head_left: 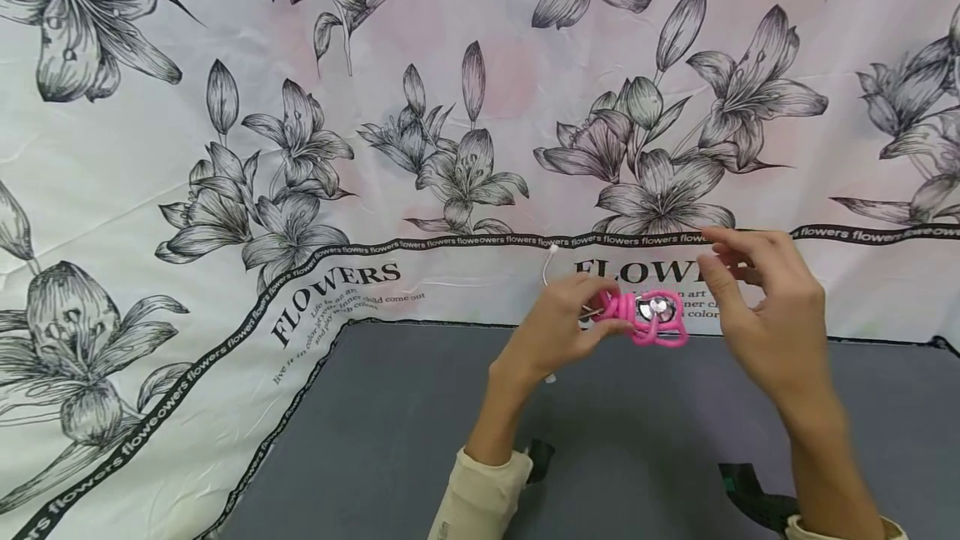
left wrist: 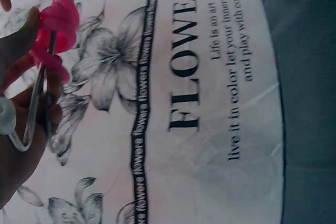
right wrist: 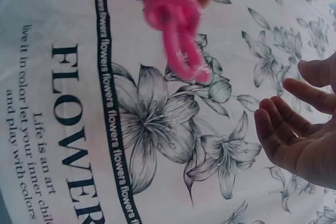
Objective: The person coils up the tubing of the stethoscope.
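Observation:
Between its thumb and fingers, my left hand (head_left: pixel 558 319) pinches a bright pink coiled item (head_left: pixel 626 307), a rubbery cord wound in turns and loops. A shiny round metal part (head_left: pixel 656 307) shows inside the loop at its right end. In the left wrist view, bent metal wires (left wrist: pixel 34 114) run out of the pink coil (left wrist: pixel 58 27) across the palm, one near a white knob (left wrist: pixel 6 116). Just to the right, my right hand (head_left: pixel 776 315) hovers apart from it with relaxed, slightly bent fingers, holding nothing. The loop's free end (right wrist: pixel 184 61) points out from the left fingers in the right wrist view.
Under both hands lies a white tablecloth (head_left: pixel 465 282) printed with lilies, a black lettered band and FLOWERS text. Its near edge borders a dark grey surface (head_left: pixel 420 423). Dark straps (head_left: pixel 757 498) sit near the cuffs of the light sleeves (head_left: pixel 480 494).

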Action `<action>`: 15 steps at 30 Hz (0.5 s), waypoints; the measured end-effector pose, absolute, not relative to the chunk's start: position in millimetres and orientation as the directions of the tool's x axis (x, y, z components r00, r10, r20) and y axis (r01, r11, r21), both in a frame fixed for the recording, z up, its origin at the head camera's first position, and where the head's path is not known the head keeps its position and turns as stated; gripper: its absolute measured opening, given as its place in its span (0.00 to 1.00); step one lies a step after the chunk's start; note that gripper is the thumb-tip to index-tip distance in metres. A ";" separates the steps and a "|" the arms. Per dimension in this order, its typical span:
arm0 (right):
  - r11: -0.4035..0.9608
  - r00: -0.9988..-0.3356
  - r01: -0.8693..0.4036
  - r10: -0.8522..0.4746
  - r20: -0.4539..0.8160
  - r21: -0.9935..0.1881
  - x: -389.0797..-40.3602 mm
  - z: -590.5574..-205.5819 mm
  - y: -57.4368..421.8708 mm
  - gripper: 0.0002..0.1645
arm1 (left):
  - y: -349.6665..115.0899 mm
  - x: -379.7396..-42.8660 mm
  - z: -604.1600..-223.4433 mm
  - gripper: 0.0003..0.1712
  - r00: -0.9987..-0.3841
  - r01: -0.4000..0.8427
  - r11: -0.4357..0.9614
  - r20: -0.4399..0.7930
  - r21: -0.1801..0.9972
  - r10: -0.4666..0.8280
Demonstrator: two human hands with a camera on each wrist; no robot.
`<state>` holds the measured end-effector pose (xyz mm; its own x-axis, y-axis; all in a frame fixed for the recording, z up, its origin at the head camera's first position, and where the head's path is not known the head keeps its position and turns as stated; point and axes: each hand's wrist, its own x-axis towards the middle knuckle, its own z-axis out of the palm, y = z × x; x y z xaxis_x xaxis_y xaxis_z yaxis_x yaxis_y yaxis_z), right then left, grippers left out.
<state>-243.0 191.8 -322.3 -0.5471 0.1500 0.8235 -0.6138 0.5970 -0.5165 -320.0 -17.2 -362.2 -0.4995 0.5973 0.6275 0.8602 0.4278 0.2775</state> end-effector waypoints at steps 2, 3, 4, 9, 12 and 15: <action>0.615 -0.574 -0.595 0.127 0.809 -0.518 -243.2 -328.4 195.0 0.19 | -14.3 -323.8 -375.5 0.23 -0.555 0.832 0.429 0.527 0.351 0.644; 0.622 -0.590 -0.589 0.105 0.801 -0.515 -244.1 -331.2 195.6 0.19 | -14.1 -325.4 -383.1 0.23 -0.580 0.814 0.444 0.472 0.376 0.664; 0.633 -0.606 -0.583 0.080 0.792 -0.510 -245.3 -333.7 196.0 0.18 | -14.3 -326.9 -391.4 0.22 -0.602 0.796 0.469 0.418 0.382 0.681; 0.685 -0.641 -0.554 0.011 0.767 -0.473 -249.8 -346.2 203.6 0.17 | -14.0 -331.0 -433.4 0.22 -0.617 0.776 0.572 0.132 0.264 0.776; 0.709 -0.655 -0.531 0.005 0.756 -0.464 -250.4 -356.2 211.9 0.15 | -11.9 -329.8 -455.5 0.22 -0.599 0.781 0.590 -0.019 0.203 0.800; 0.729 -0.692 -0.506 -0.025 0.721 -0.460 -254.6 -365.9 218.2 0.14 | -10.6 -327.6 -470.0 0.21 -0.626 0.757 0.634 -0.100 0.160 0.773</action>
<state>-254.6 218.2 -365.9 -0.6923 -0.0251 0.7211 -0.5060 0.7294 -0.4604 -327.6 -10.6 -470.0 -0.6263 0.7732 -0.0999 0.7569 0.6337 0.1596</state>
